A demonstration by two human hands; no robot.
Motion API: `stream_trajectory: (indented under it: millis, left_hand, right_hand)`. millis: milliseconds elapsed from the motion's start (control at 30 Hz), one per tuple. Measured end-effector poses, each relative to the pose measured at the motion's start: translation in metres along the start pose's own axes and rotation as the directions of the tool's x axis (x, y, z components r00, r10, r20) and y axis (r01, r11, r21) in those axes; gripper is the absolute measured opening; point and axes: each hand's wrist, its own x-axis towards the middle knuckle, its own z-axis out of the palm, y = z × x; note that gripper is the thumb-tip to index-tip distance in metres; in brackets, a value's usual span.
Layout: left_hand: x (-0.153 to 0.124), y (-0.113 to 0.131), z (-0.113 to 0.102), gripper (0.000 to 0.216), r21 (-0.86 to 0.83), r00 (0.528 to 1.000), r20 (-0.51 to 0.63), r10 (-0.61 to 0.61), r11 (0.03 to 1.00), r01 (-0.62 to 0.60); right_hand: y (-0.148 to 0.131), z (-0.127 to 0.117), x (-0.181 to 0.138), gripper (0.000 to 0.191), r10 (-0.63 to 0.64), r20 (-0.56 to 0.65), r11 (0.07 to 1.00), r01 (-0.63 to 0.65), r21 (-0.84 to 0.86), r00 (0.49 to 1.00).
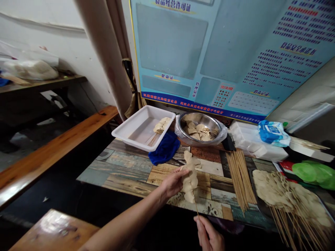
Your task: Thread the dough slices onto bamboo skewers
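My left hand (173,182) pinches a column of pale, thin round slices (190,181) threaded on a wooden skewer (196,208), above the near part of the table. My right hand (209,236) is closed around the skewer's bare lower end, near the bottom of the view. What food the slices are, I cannot tell. Beyond my hands, a steel bowl (209,122) lined with clear plastic holds loose slices (199,131) of the same look. To the right lies a bundle of bare skewers (239,179), and past it a tray is heaped with filled skewers (290,197).
A white plastic tub (131,130) at the back left holds a few filled skewers. Beside it lies a blue cloth (164,148). White packages (246,139) and a blue-and-white pack (273,132) stand back right, near a green bag (314,174). A wooden bench (65,137) runs along the left.
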Motion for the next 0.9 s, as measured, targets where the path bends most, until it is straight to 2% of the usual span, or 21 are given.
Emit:
stream_trajectory:
  millis: [133, 267, 433, 567, 733, 900]
  left_hand:
    - [0.003, -0.01, -0.006, 0.016, -0.071, 0.998, 0.01, -0.056, 0.996, 0.056]
    - [0.004, -0.016, -0.01, 0.012, -0.058, 0.999, 0.015, -0.032, 0.998, 0.033]
    - [0.003, -0.018, -0.011, 0.01, -0.047, 0.999, -0.035, -0.035, 0.998, 0.034]
    - [0.001, -0.021, -0.011, 0.013, -0.047, 0.998, -0.042, -0.051, 0.998, 0.05]
    - [-0.001, -0.019, -0.01, 0.018, -0.039, 0.996, -0.057, -0.067, 0.997, 0.065]
    - [-0.005, -0.012, -0.01, 0.023, 0.006, 0.995, -0.073, -0.067, 0.998, 0.068]
  right_hand:
    - [0.001, 0.0, 0.001, 0.042, -0.007, 0.034, 1.0, 0.007, 0.016, 0.999]
    - [0.007, -0.001, 0.0, 0.043, 0.009, 0.044, 1.0, -0.009, 0.001, 0.999]
    - [0.006, 0.002, 0.0, 0.043, 0.014, 0.054, 1.0, -0.014, 0.001, 0.998]
    - [-0.003, 0.002, 0.005, 0.041, -0.032, 0.02, 0.999, 0.032, -0.007, 0.999]
    - [-0.014, -0.002, 0.015, 0.04, -0.116, 0.14, 0.988, 0.129, -0.089, 0.983]
    - [-0.026, -0.002, 0.021, 0.048, -0.142, 0.13, 0.973, 0.163, -0.161, 0.981]
